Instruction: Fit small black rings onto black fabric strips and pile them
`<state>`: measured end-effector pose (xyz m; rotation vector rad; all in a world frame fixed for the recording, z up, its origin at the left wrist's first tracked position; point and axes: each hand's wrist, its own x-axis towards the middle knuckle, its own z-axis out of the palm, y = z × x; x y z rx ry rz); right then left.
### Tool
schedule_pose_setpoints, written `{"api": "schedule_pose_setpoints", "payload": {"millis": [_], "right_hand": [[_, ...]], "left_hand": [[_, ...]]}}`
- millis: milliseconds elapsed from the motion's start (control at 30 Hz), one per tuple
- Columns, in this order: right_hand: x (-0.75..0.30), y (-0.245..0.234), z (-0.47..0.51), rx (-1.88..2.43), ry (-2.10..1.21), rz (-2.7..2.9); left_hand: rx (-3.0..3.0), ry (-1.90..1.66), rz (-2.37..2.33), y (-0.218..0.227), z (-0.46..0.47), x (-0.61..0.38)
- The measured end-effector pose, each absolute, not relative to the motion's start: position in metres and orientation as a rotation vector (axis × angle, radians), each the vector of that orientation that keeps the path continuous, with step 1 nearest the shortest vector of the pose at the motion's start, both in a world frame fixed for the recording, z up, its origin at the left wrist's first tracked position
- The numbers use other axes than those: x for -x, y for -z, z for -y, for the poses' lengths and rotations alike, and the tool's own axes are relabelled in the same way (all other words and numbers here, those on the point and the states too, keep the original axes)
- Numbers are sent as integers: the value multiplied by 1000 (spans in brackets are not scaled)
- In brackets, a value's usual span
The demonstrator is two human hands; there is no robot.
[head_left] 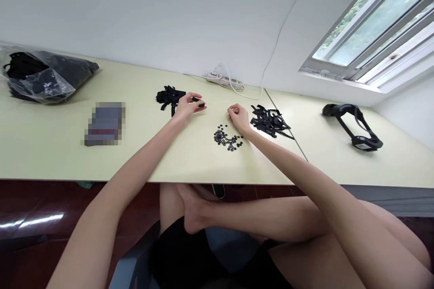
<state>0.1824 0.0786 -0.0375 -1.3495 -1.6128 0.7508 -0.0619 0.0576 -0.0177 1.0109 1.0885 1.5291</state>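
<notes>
My left hand (186, 107) is above the table with a short black fabric strip (198, 101) pinched between thumb and fingers. Just behind and left of it lies a heap of black strips (168, 95). My right hand (239, 117) rests low over the table to the right, fingers curled together; whatever they may hold is hidden. Close in front of that hand, small dark ring-shaped pieces (226, 139) are scattered. A second, looser pile of black strips (269, 121) spreads to the right of my right hand.
A clear plastic bag (47, 76) with black material stands at the far left, near a blurred-out flat object (106, 124). A power strip (224, 80) with a white cable lies by the wall. On the right is a black headset-like device (354, 126).
</notes>
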Motion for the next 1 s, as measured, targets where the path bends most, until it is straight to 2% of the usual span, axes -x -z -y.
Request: {"api": "schedule_pose_setpoints", "payload": {"millis": [367, 667, 1000], "right_hand": [[-182, 38, -82, 1360, -779, 1624], [-181, 40, -82, 1344, -798, 1590], [-180, 48, -85, 1278, -828, 1516]], "left_hand": [[-1193, -1425, -1172, 18, -52, 59], [-985, -1465, -1093, 23, -52, 49], [-1152, -1383, -1182, 27, -37, 46]]}}
